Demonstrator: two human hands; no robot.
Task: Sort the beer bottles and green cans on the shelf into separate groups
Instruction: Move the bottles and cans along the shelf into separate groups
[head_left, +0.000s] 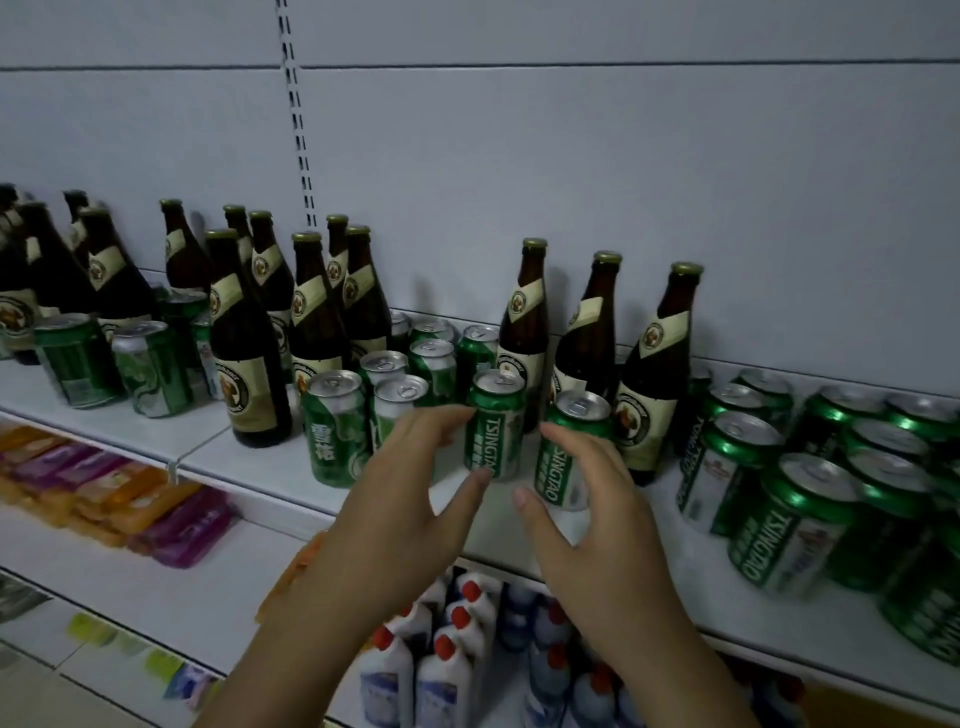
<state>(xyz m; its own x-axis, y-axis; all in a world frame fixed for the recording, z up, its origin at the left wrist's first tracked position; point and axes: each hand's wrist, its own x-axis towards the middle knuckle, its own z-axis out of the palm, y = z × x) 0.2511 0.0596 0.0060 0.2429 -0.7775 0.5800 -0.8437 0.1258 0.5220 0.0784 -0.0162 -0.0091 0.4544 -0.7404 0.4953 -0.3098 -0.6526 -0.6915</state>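
Several brown beer bottles (249, 364) with cream labels and gold caps stand upright in a crowd at the left end of the white shelf (249, 462). A pair of green cans (153, 369) stands in front of them near the shelf edge, and at least one more can is half hidden among the bottles. Just right of that crowd sits a tight cluster of cans (335, 426), all upright with silver tops.

The left hand (405, 499) reaches in from below with its fingers spread wide and nothing in its grasp. Its fingertips lie close to the left side of a Tsingtao can (496, 426), but I cannot tell whether they touch it. That can stands alone between the two hands. The right hand (587, 519) is spread just as wide and holds nothing. Its fingers are in front of a second Tsingtao can (569, 452), which stands just beside the first.

Behind these two cans, three more bottles (589, 343) stand in a row near the pale back panel (519, 156). Further right a big group of cans (795, 525) fills the shelf out to the edge of view.

On the shelf below lie orange and purple packets (130, 493) at the left. White jugs with red caps (447, 649) stand lower down, under the hands.
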